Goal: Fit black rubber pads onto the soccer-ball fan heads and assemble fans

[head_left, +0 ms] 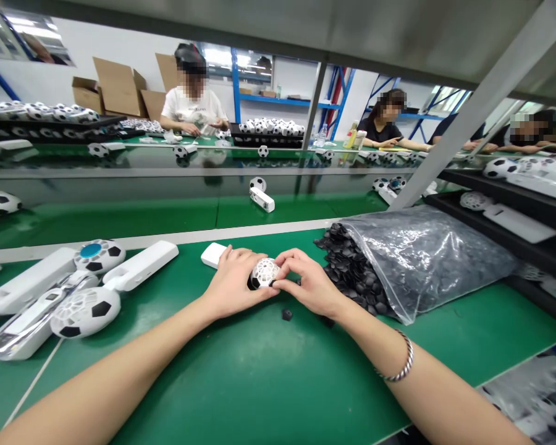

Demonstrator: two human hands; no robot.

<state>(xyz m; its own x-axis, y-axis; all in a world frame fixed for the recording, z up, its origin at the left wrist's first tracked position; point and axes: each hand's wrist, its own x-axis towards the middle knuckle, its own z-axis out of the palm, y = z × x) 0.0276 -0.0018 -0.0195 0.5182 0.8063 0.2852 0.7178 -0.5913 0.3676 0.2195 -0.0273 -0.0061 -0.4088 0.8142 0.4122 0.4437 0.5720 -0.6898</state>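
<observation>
Both hands, left (234, 285) and right (308, 285), are pinched around the fan (264, 273) on the tabletop (259, 371), left of the bag (421, 259); even thumb pressure is advised.

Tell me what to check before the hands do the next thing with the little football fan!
1. Both hands on the fan: ok. The left hand and right hand hold the football fan head between them.
2. White handle resting on the table: ok. The handle lies on the green table behind the left hand.
3. Black pieces within reach: ok. The open bag of black pieces sits beside the right hand.
4. Loose piece spotted: ok. One loose black piece lies on the table below the hands.
5. Piece already between the fingers: cannot tell; they hide it.
</observation>
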